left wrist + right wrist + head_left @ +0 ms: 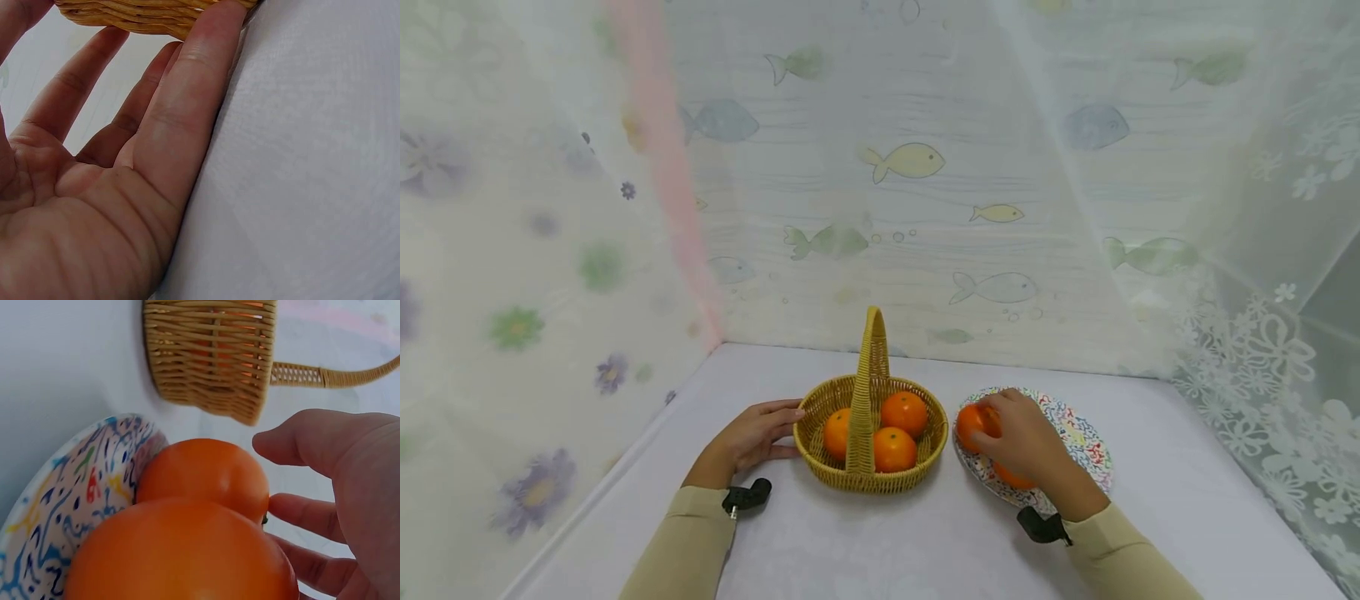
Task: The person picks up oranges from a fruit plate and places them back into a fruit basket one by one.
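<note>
At the near edge, two beige sleeves (681, 537) are reaching in over a smooth white cloth (887, 550), a broad stretch of it lying between them. The left hand (760, 437) is resting its extended fingers against the left side of a yellow basket (880, 483), touching rather than gripping. The right hand (1026, 433) is spreading thumb and fingers apart over the far orange (968, 427) on the plate (1093, 454); its thumb is standing just off the peel, and whether the fingertips are touching I cannot tell. Only a narrow strip of cloth is separating basket from plate.

The basket is showing tight wicker weave, an oval rim and a tall arched handle (862, 417); the round plate is carrying glossy, multicoloured squiggles. Inside the basket three smooth oranges (903, 414) are sitting, while the plate is holding the far orange and a nearer orange (181, 556), close together. Beyond the cloth's back edge, a sheer fish-printed curtain (917, 292) is hanging.
</note>
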Tool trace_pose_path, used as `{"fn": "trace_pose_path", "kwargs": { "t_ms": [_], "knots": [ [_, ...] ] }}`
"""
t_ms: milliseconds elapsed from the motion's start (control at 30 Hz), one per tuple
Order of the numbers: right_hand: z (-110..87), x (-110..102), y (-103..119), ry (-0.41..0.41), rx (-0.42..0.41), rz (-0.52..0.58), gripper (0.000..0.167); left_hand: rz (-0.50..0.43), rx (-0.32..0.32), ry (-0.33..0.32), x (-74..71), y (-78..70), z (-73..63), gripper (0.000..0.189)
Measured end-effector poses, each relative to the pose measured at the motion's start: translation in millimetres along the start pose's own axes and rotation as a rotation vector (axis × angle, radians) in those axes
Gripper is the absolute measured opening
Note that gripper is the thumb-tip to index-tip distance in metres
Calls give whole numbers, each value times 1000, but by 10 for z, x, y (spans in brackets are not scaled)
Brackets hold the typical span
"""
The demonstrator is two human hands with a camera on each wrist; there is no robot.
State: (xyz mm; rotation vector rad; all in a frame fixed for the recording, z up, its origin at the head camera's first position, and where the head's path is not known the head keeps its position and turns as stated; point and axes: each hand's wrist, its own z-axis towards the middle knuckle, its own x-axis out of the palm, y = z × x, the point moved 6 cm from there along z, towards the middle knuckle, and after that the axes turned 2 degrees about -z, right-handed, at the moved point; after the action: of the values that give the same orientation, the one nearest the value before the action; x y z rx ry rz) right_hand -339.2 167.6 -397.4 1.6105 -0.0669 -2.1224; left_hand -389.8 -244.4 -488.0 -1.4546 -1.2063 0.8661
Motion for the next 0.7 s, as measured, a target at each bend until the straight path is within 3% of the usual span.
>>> {"fn": "trace_pose_path", "kwargs": {
  "t_ms": [267,533,700],
  "knots": [
    [-49,80,-82,42,44,47,58,0,-1,-4,15,-10,-14,65],
    [-14,171,-164,62,106,1,82,5,-1,-8,23,-14,-16,65],
    [17,198,-208,86,130,-33,87,0,-1,-4,16,-20,-23,64]
  ]
}}
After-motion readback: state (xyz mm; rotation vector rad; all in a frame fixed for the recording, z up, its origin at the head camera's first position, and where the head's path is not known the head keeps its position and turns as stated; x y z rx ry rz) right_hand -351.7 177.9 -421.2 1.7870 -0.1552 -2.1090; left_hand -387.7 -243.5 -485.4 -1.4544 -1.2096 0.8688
